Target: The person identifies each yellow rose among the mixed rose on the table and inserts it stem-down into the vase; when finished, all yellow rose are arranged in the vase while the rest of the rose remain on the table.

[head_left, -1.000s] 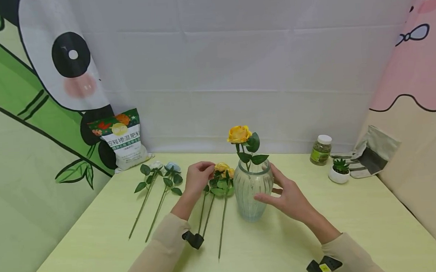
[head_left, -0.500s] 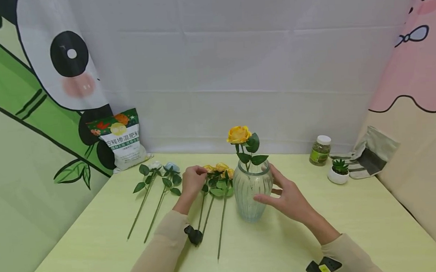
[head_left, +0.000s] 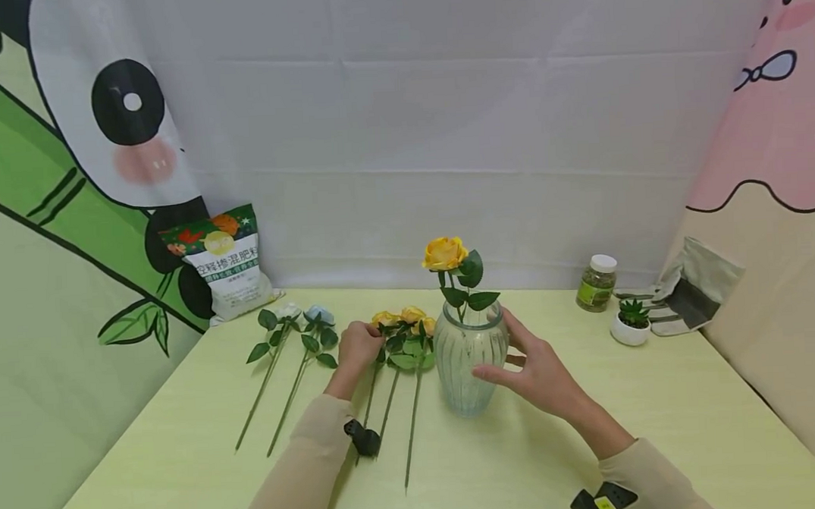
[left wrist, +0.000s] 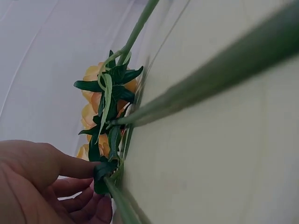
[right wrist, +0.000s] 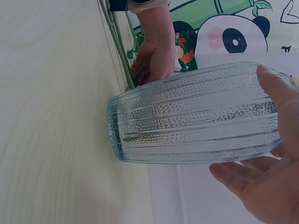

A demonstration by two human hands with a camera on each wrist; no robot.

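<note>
My left hand pinches the leftmost yellow rose just under its bloom. In the left wrist view, the thumb presses on the green leaves below the petals. Two more yellow roses, one with its bloom showing, lie close beside it on the table. My right hand holds a clear ribbed glass vase, thumb on the near side and fingers round the far side. One yellow rose stands upright in the vase. In the right wrist view, the vase fills the middle.
A white rose and a light blue rose lie on the left of the table. A fertilizer bag leans at back left. A lidded jar, a potted succulent and a grey pouch are at right.
My left hand has moved left and slightly toward me, drawing the leftmost yellow rose away from the others. My right hand and the vase have stayed in place.
</note>
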